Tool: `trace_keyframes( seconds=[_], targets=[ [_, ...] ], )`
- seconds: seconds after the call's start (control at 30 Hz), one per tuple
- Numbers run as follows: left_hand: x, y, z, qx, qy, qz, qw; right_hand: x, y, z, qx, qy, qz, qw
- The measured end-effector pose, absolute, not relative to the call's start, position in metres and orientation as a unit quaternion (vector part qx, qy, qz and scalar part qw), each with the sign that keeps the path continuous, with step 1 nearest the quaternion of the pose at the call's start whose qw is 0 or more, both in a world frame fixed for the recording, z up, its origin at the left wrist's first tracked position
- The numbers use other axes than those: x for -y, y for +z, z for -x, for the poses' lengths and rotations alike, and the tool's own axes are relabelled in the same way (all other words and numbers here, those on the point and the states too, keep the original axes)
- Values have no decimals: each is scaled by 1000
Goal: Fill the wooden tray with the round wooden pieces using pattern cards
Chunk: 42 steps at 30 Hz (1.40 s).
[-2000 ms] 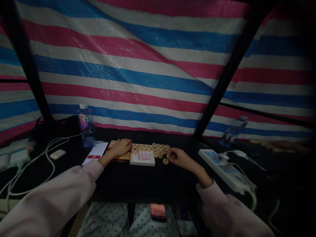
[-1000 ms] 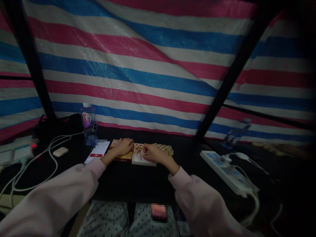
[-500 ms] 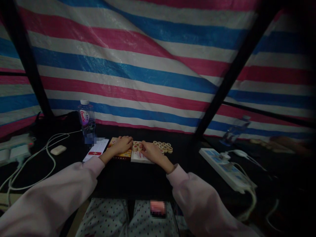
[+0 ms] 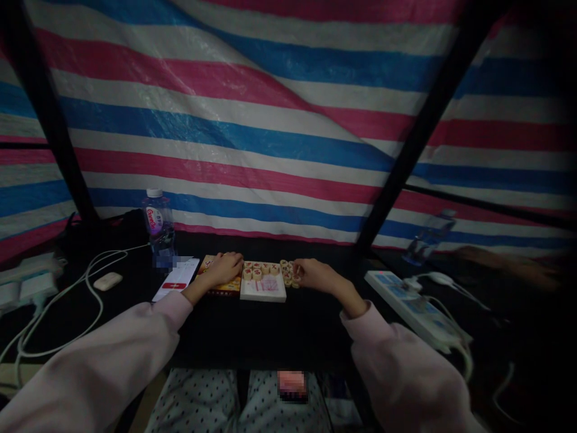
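Observation:
A white box (image 4: 262,293) lies on the black table, with round wooden Chinese chess pieces (image 4: 256,272), marked in red, set in two rows in its far part. My left hand (image 4: 226,268) lies over an orange and red box (image 4: 222,285) just left of it, palm down, fingertips at the white box's left edge. Right of the white box is a small cluster of loose pieces (image 4: 285,272). My right hand (image 4: 318,276) is at this cluster, its fingers closed around a piece that they partly hide.
A phone (image 4: 178,280) and a water bottle (image 4: 160,228) stand left of the boxes. White cables (image 4: 92,270) and an earbud case (image 4: 108,281) are farther left. To the right are a power strip (image 4: 410,310), another bottle (image 4: 430,237) and a blurred hand of another person (image 4: 500,264).
My right hand has moved right, from the rows in the white box to the loose pieces. The rows now show uncovered. My left hand stays on the orange and red box.

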<state>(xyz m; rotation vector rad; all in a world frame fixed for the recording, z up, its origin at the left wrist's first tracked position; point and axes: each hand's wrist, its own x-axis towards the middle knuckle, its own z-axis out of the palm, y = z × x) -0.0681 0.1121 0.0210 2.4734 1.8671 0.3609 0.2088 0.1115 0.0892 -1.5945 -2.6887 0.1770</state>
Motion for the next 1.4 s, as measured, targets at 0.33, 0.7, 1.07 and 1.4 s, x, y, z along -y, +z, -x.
trace_keyframes(
  seconds=[0.33,0.7,1.07,1.4],
  targets=[
    [-112,22,68,-599,109,-794,14,-114,53,-215,852,63,515,67],
    [-111,22,68,-599,112,-792,19,-103,75,-198,854,76,478,191],
    [-113,20,69,-602,109,-791,17,-109,29,-174,898,72,380,210],
    [-114,20,69,-601,107,-792,15,-109,31,-177,907,8,359,218]
  ],
)
